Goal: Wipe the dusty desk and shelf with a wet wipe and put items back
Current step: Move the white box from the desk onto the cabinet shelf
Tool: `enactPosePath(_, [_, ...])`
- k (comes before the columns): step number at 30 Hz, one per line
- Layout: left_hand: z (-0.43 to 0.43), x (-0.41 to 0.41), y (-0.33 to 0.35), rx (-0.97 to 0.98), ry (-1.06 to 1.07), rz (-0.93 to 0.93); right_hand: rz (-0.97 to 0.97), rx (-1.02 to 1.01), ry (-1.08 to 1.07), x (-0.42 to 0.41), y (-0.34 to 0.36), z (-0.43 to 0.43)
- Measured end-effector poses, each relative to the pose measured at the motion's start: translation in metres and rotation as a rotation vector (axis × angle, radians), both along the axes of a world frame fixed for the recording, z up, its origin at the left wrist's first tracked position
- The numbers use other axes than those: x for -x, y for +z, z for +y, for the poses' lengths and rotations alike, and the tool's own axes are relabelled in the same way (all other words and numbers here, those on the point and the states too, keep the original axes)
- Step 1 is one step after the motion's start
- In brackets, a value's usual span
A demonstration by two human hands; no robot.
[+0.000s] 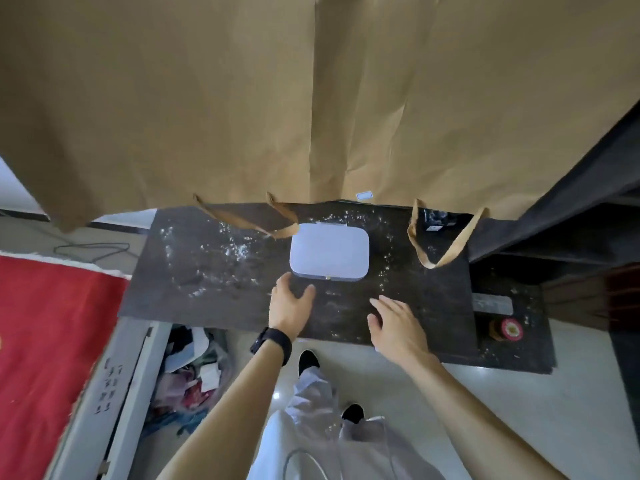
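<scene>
A: Where's the dust?
B: All over the dark counter (422, 299). White specks (239, 249), thickest left of the white box (329, 252), more round it & twd the near edge.
A: Box where?
B: Mid-counter, twd the back, lying flat, lid down. Can't tell what's in it.
A: Hands?
B: Left hand (289, 303), black watch (272, 342) on the wrist, is just in front of the box's near-left corner. Fingers spread & straight, holding nothing. Touching the box or not, can't tell. Right hand (394, 323) is over the counter nearer the front edge, fingers (388, 306) straight too, nothing in it.
A: What's in the way?
B: Big brown paper (311, 98) hangs across the whole back. Its handles droop onto the counter: one pair (242, 220) ends right at the box's far-left corner, another loop (446, 244) lies right of the box. Small dark item (434, 220) inside that loop at the back, too blurred to name.
A: Right end?
B: Lower dusty ledge w/ a grey bar (491, 304) & a spool (507, 330) w/ a red top just in front of it. Dark shelf (571, 220) rises above.
A: Left side?
B: Red cloth (45, 341), a bin of mixed stuff (194, 368) below the counter edge, cable (90, 251) on the floor.
</scene>
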State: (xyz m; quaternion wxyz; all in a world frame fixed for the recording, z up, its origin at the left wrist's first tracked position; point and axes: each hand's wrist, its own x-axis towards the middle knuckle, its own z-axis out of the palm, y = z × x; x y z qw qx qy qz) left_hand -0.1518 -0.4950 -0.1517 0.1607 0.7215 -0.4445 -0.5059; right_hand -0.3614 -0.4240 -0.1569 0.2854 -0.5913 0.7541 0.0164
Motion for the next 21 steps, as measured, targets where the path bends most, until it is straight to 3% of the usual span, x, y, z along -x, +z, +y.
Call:
enactPosePath(6, [-0.048,-0.001,-0.018,-0.114,0.086,0.095,0.111,-0.268,0.133,-0.02,-0.022,-0.028])
enactPosePath(9, [-0.053,-0.002,-0.028,-0.111,0.028,0.087,0.074,-0.266,0.048,-0.025,-0.027,-0.027])
enactPosePath(13, [-0.051,-0.003,-0.039,-0.042,0.038,0.07,-0.217,-0.188,-0.289,-0.017,-0.023,-0.046])
enactPosePath(18, [-0.047,0.0,-0.036,0.007,0.093,0.099,-0.594,-0.133,-0.573,-0.016,-0.012,-0.069])
enactPosePath(21, [-0.04,0.003,-0.031,-0.017,0.191,0.193,-0.719,-0.108,-0.665,-0.017,-0.008,-0.066])
